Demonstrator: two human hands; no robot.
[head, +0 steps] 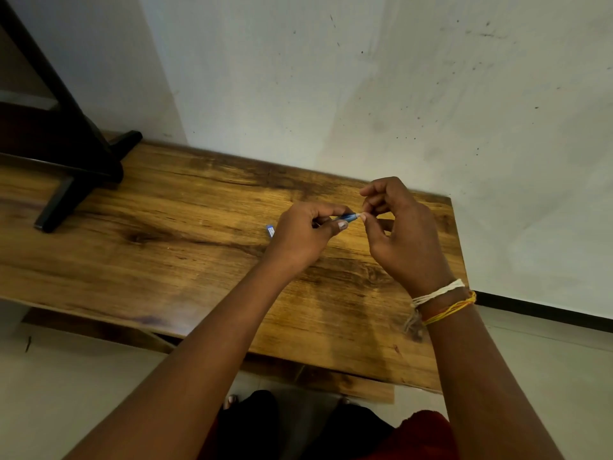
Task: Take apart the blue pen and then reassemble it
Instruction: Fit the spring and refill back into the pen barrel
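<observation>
Above a wooden desk (185, 234) set against the wall, its right edge close and bare room leftward before a black stand (71, 167), the left hand (306, 232) grips the blue pen (346, 217) while the right hand (403, 237) pinches its tip.

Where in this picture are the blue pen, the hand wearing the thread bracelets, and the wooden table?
blue pen (348, 216): head view, on the barrel showing between the hands.
right hand (403, 240): head view, on its back.
wooden table (166, 234): head view, on bare top.
</observation>
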